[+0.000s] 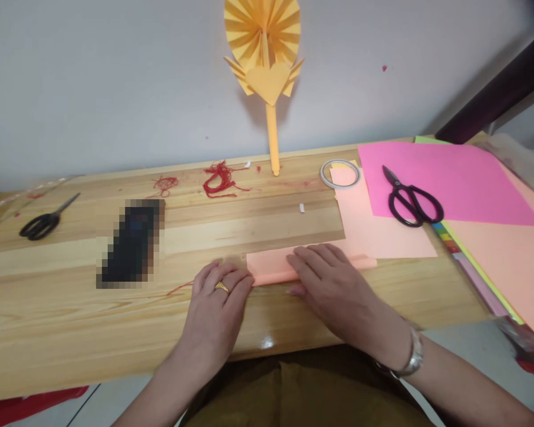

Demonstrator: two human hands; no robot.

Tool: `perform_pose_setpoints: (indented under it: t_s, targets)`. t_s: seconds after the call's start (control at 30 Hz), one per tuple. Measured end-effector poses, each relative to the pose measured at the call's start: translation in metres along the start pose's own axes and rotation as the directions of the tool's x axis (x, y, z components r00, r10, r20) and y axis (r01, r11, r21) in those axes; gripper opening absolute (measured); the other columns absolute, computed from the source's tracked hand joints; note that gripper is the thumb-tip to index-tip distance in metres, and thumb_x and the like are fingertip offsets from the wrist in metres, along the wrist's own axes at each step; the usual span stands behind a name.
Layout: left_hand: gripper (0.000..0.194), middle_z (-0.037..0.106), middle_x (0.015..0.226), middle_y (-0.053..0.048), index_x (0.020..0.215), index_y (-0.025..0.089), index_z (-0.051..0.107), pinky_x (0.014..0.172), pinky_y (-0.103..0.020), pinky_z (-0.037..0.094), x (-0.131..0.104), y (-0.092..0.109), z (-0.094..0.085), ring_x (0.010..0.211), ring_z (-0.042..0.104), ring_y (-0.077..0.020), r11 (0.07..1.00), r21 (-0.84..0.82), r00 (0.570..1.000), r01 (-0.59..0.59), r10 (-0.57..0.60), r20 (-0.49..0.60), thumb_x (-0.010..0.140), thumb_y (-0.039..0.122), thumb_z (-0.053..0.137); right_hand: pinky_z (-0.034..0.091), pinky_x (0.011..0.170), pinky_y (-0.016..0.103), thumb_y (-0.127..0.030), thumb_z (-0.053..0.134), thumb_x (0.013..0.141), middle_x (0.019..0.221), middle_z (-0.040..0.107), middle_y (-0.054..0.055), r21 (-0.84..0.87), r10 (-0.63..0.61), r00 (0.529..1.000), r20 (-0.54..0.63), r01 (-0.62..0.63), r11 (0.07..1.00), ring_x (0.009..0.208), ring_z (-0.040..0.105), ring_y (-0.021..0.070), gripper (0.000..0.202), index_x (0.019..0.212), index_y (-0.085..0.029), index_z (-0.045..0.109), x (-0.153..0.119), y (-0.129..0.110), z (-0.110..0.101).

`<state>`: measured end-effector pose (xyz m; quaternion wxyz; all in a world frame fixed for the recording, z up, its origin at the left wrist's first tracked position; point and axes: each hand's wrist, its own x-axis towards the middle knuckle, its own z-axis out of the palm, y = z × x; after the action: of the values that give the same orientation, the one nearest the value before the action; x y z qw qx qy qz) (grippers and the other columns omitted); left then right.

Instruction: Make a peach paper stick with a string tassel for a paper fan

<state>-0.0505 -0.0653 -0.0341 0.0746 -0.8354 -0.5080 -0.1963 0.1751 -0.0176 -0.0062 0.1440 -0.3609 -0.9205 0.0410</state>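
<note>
A strip of peach paper (271,262) lies at the near side of the table, its near edge rolled into a narrow tube. My left hand (218,305), wearing a gold ring, is closed over the tube's left end, with the fingers bent down. A thin red thread (180,288) sticks out to the left of these fingers. Farther right, my right hand (333,290) presses its fingers together on the same paper, thumb at the near edge. The roll's right end shows beyond the right hand. Both palms hide part of the roll.
A yellow paper fan (272,86) with a heart leans on the wall. Red thread (220,179), a tape roll (340,174), black scissors (413,204) on pink paper (454,178), and peach sheets (382,234) lie around. Smaller scissors (47,222) and a blurred dark object (131,246) are left.
</note>
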Motion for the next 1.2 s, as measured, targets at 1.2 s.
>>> perform_pose_setpoints:
  t_s: [1.2]
  targets:
    - [0.028,0.067,0.097,-0.007,0.107,0.018,0.058,0.093,-0.046,0.041,0.004,0.002,-0.005,0.095,0.058,-0.0231,0.993,-0.104,0.995,0.059,-0.050,0.089,0.083,0.006,0.049,0.029,0.109,0.049,-0.048,0.060,0.084,0.124,0.056,0.018,0.219,0.042,0.995,0.088,-0.061,0.974,0.119,0.045,0.0275,0.070,0.133,-0.001,0.042,0.009,-0.016,0.012]
